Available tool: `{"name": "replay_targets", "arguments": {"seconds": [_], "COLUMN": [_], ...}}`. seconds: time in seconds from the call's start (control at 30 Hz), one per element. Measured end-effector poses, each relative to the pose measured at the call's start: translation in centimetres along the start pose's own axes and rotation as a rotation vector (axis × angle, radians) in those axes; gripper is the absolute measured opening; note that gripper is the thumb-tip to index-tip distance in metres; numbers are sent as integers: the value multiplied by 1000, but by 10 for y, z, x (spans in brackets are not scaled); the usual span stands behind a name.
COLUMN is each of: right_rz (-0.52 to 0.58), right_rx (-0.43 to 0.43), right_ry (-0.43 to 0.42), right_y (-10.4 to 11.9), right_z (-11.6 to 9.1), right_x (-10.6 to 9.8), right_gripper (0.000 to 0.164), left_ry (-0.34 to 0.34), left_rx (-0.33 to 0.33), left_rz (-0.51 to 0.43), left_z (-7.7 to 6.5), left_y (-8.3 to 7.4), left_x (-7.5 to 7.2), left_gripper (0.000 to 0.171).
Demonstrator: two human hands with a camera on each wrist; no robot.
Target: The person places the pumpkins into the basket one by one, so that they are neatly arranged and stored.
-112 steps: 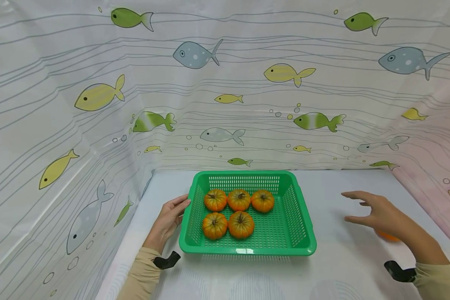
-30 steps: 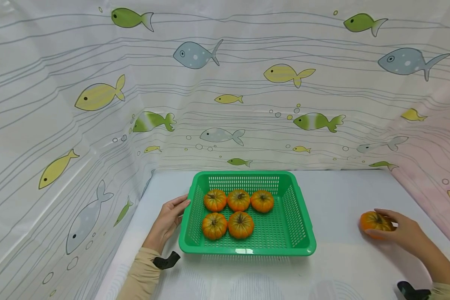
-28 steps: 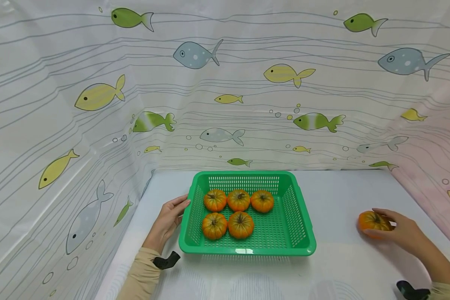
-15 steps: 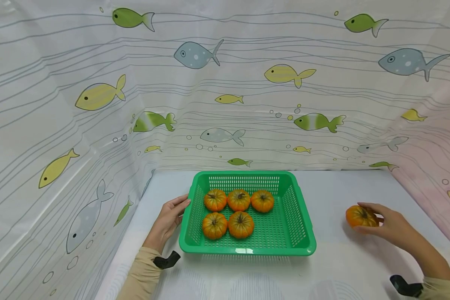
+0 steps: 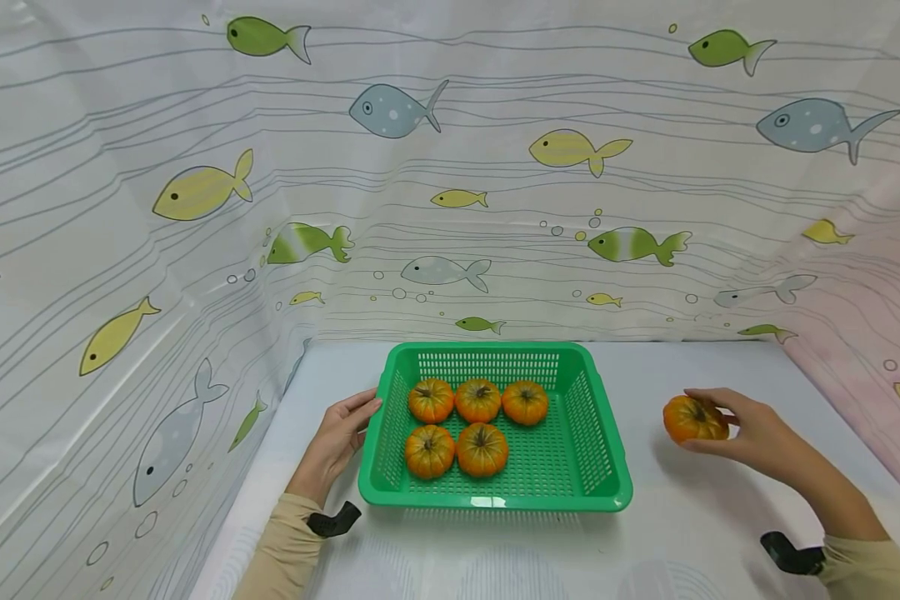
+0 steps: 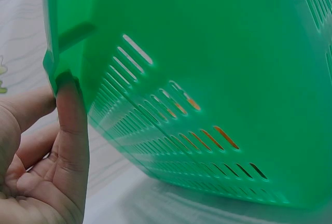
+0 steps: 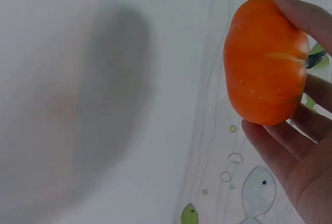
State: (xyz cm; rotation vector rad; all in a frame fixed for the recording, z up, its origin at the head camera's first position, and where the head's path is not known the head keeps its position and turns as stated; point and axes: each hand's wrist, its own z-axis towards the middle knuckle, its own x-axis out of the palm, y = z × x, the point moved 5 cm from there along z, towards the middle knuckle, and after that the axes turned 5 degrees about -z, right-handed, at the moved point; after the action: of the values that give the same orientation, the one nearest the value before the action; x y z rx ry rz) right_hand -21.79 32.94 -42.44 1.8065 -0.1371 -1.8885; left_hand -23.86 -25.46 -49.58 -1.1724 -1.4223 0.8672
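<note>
My right hand (image 5: 753, 433) holds a small orange pumpkin (image 5: 693, 419) between thumb and fingers, to the right of the green basket (image 5: 495, 502). In the right wrist view the pumpkin (image 7: 267, 63) shows its smooth orange underside, with its dark stem toward the palm and its shadow on the table below. My left hand (image 5: 336, 446) grips the basket's left rim. Up close in the left wrist view, fingers (image 6: 72, 110) reach under the rim of the slotted basket wall (image 6: 207, 79). Several like pumpkins (image 5: 478, 401) sit inside, in a back row and a front row.
The basket stands on a white table (image 5: 667, 533). Its front right part shows bare mesh floor (image 5: 543, 467). Behind and along the sides hangs a white curtain (image 5: 495, 233) printed with fish.
My right hand reached the pumpkin at the far right, took hold of it, lifted it and carried it left toward the basket. The left hand and the basket have stayed in place.
</note>
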Motion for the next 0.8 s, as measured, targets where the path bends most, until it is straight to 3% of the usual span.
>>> {"name": "replay_targets", "arguments": {"seconds": [0.13,0.37,0.8], "right_rz": [2,-33,-20], "right_rx": [-22,-113,-167], "right_ry": [13,-36,58], "right_y": [13,37,73], "right_z": [6,16,38], "right_x": [-3,-11,-14], "right_gripper": [78,75,74], "left_ry": [3,-9,-8], "left_rx": [1,1,-5], "left_rz": [-7,6,-2], "left_z": [0,0,-1], "left_y": [0,0,-1], "left_x": [0,0,0], "left_gripper": [56,57,58]}}
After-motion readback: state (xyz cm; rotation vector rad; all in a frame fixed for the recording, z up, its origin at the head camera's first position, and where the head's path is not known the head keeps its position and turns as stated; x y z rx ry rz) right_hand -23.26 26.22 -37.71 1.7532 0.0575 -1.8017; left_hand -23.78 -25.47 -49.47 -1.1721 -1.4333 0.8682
